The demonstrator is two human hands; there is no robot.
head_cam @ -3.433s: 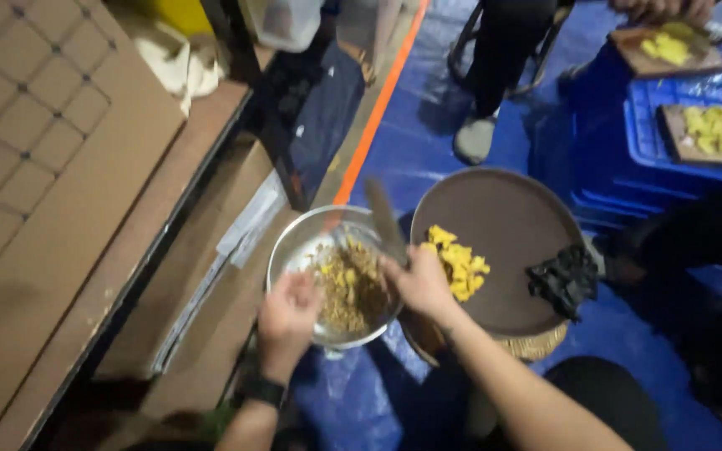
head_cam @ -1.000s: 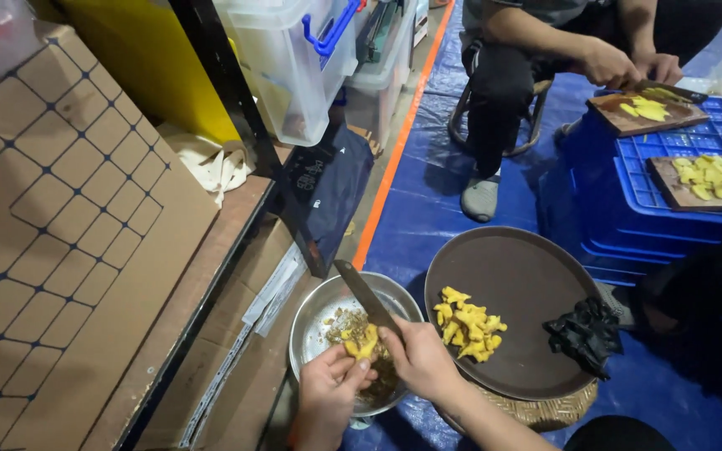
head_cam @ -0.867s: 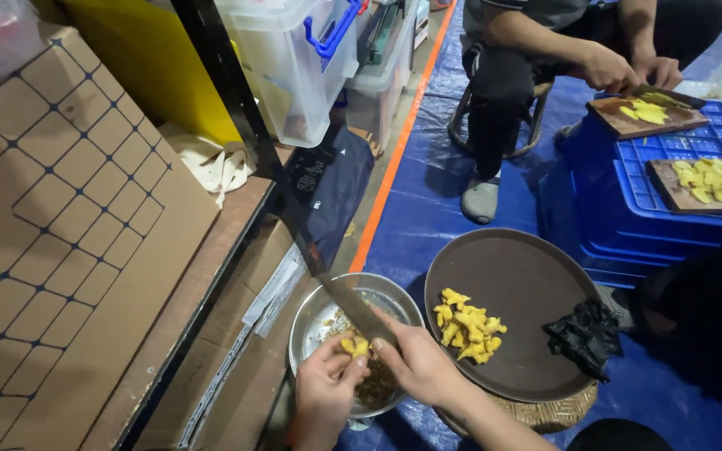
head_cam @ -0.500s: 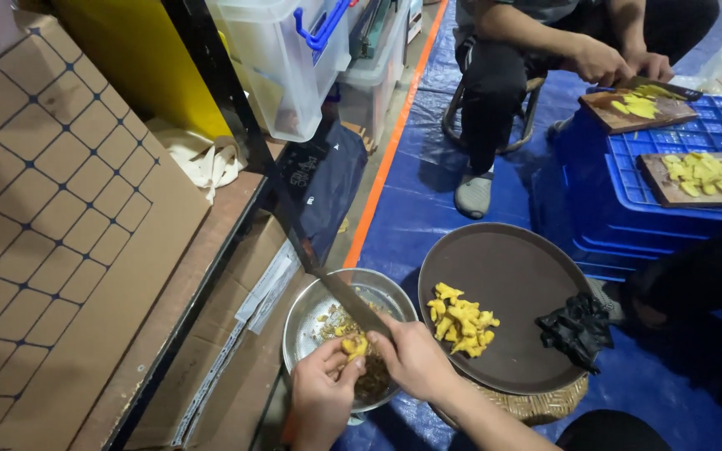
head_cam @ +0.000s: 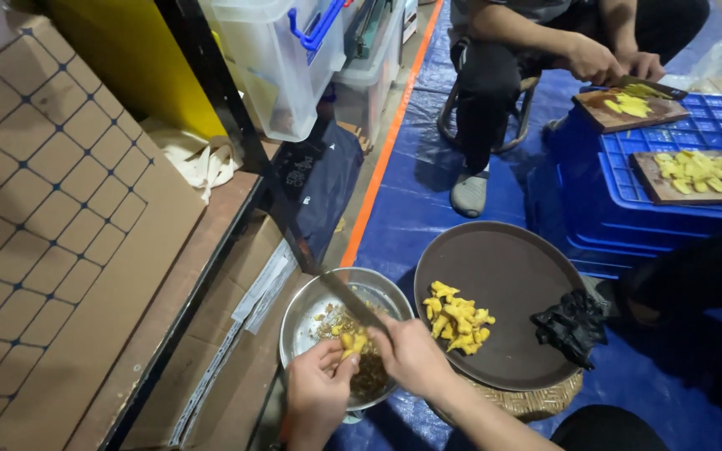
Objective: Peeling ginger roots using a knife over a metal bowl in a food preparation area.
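My left hand [head_cam: 317, 386] pinches a small yellow ginger-like root piece [head_cam: 353, 342] over a round metal bowl [head_cam: 304, 311] holding brown peelings. My right hand [head_cam: 414, 355] grips a knife [head_cam: 351, 299], whose blade points up and left across the bowl, right beside the root piece. Just right of the bowl lies a round dark brown tray [head_cam: 511, 276] carrying a small pile of peeled yellow pieces [head_cam: 456, 315] and a crumpled black glove [head_cam: 574, 324].
Another person sits on a stool at the top, hands [head_cam: 612, 63] cutting yellow pieces on a wooden board [head_cam: 628, 107] atop blue crates [head_cam: 620, 175]; a second board [head_cam: 695, 177] holds more. Cardboard [head_cam: 60, 225], a shelf frame and plastic bins [head_cam: 282, 58] stand left. Blue tarp covers the floor.
The knife blade has shifted slightly over the bowl while my left hand keeps the root piece against it. The view has drifted a little; the other person keeps cutting.
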